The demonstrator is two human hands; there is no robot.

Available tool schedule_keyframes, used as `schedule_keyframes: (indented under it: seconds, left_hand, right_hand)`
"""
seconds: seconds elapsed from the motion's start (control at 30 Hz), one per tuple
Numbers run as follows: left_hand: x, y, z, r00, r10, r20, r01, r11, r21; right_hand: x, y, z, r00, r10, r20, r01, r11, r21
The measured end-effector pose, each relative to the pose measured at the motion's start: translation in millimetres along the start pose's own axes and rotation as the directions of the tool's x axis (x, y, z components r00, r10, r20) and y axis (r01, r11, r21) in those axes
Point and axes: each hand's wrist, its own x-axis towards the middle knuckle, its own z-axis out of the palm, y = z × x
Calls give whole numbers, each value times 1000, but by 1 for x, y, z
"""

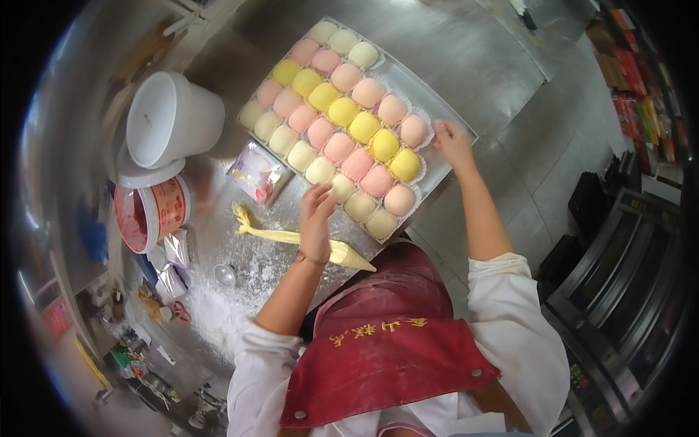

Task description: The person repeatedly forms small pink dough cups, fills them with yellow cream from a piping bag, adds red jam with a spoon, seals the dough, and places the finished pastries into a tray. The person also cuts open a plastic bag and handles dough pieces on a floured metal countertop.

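A metal tray [437, 98] holds rows of round, soft-looking sweets in pleated paper cups, in white, pink and yellow. My left hand [317, 218] is at the tray's near left edge, its fingertips by a white sweet [342, 188]; whether they touch it I cannot tell. Beneath the left wrist lies a piping bag with pale yellow filling [349, 257], knotted at its far end. My right hand [450, 142] is at the tray's right side, beside a pink sweet [414, 130], fingers curled; whether it grips the rim or a paper cup is unclear.
Left of the tray stand a white plastic bucket [205, 112], an open tub of red filling [172, 207] and a plastic-wrapped packet [259, 172]. White powder and a small round metal cup [224, 275] lie on the steel worktop [207, 246]. Red-handled scissors [181, 312] lie lower left. Metal racks [617, 284] stand at right.
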Motion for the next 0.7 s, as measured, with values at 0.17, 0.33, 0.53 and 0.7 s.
schedule_keyframes:
  seconds: [0.17, 0.33, 0.53, 0.7]
  left_hand:
    - [-54, -27, -68, 942, -217, -257, 185, 972, -145]
    - [-78, -48, -85, 933, -254, -255, 189, 949, -253]
    - [-87, -47, -88, 949, -210, -237, 140, 950, -280]
    - [-95, -47, -91, 942, -226, -246, 139, 935, -328]
  right_hand:
    - [10, -19, 8, 996, 86, 28, -87, 996, 21]
    - [9, -38, 29, 930, 150, 337, -177, 983, 50]
    - [9, -45, 24, 965, 162, 206, -145, 985, -94]
    - [32, -59, 23, 951, 198, 238, -92, 914, -394]
